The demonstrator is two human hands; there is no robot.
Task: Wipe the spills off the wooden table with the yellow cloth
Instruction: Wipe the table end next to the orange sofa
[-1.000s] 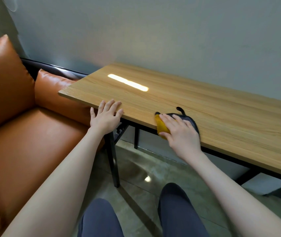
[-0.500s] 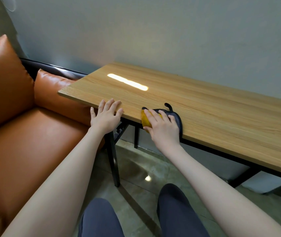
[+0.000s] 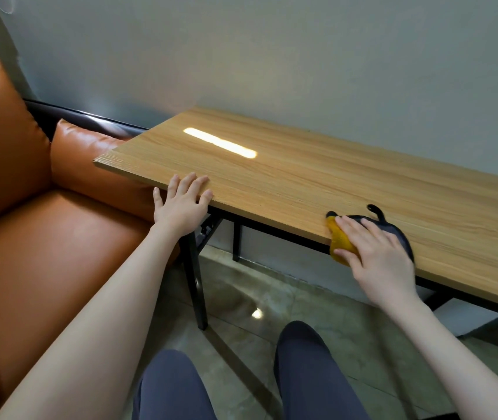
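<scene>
The yellow cloth [image 3: 339, 241], with a dark grey top side and a small black loop, lies on the front edge of the wooden table [image 3: 317, 177]; its yellow part hangs slightly over the edge. My right hand [image 3: 376, 250] presses flat on the cloth with straight fingers, the thumb lying across the yellow part. My left hand [image 3: 184, 200] rests open on the table's front edge near the left corner. I cannot make out any spill on the wood.
An orange leather sofa [image 3: 29, 237] stands against the table's left end. A grey wall runs right behind the table. Black metal legs [image 3: 196, 277] hold the table up over a glossy tiled floor. My knees [image 3: 302, 374] are below. A bright light reflection [image 3: 220, 143] lies on the wood.
My right hand has slid the cloth to the right along the front edge, after a short move to the left. My left hand has stayed in place.
</scene>
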